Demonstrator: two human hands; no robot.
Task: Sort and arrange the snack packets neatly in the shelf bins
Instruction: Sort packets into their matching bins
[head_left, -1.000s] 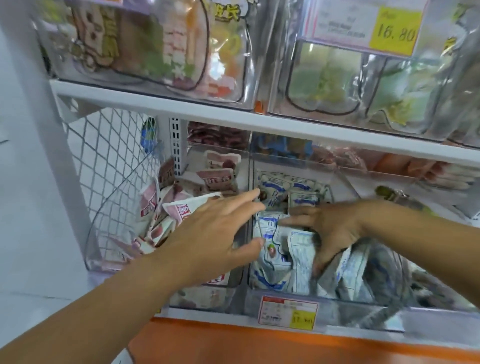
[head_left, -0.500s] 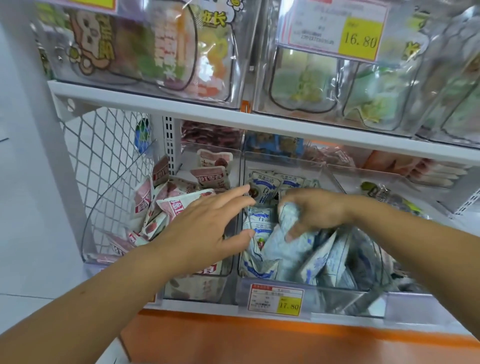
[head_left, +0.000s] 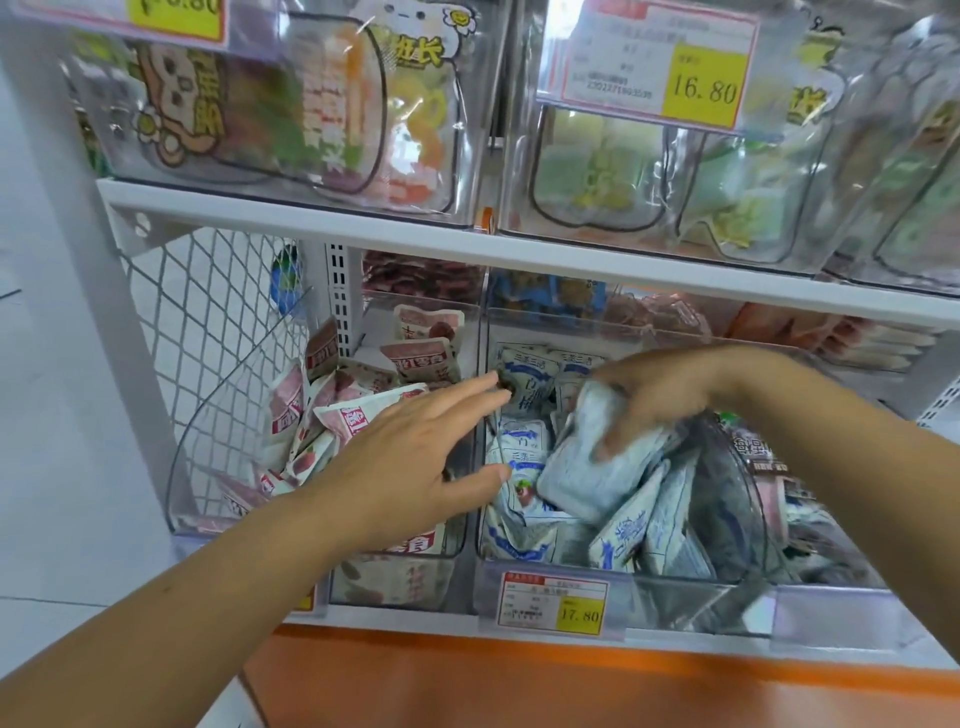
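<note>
Fingers of the right hand (head_left: 660, 400) curl over a pale blue packet (head_left: 587, 478), gripping it tilted above the heap of blue-and-white packets (head_left: 519, 519) in the clear bin (head_left: 566, 327) beneath that hand. The left hand (head_left: 410, 457) stretches flat, fingers straight and spread, holding nothing, its fingertips at the wall between this bin and the neighbouring one; whether they touch it I cannot tell. Jumbled pink-and-white packets (head_left: 332, 415) lie just left of the left hand. A price tag (head_left: 553, 603) hangs on the shelf (head_left: 395, 619) edge below the two hands. Further left, white wire mesh (head_left: 208, 322) closes the shelf side.
</note>
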